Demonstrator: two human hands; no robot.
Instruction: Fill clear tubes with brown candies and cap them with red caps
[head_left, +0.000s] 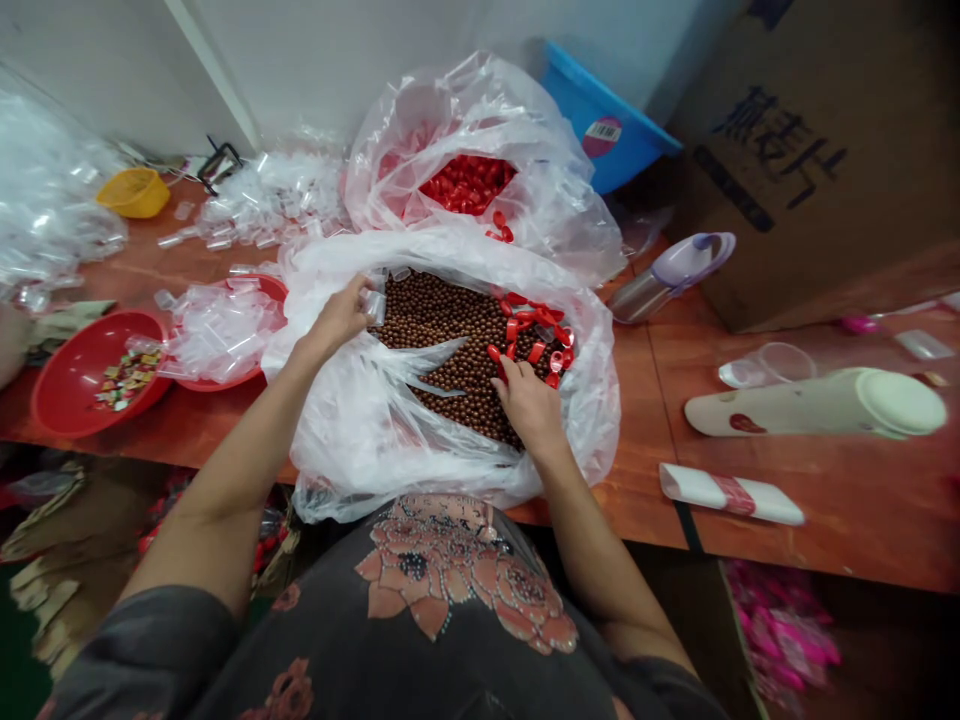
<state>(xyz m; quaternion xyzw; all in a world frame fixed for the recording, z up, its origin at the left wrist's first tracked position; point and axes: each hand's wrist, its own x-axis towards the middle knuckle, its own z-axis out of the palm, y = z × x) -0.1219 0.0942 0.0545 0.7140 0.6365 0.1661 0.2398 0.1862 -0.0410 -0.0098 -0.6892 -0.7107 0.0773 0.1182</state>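
Note:
A clear plastic bag (352,420) lies open in front of me, full of small brown balls (442,330). Several red caps (536,335) lie on the balls at the right side. My left hand (341,315) is closed on a small clear tube (375,300) at the bag's left rim. My right hand (529,400) rests on the balls with its fingers pinched on a red cap (496,358). Behind stands a second clear bag (547,180) holding many more red caps (465,182).
A red bowl (64,385) with small colourful bits sits at the left, beside a red basin with clear tubes (217,325). More clear tubes (262,200), a yellow cup (135,190), a blue tub (600,120), a cardboard box (817,150), a lilac-lidded bottle (671,275) and white rolls (817,400) stand around.

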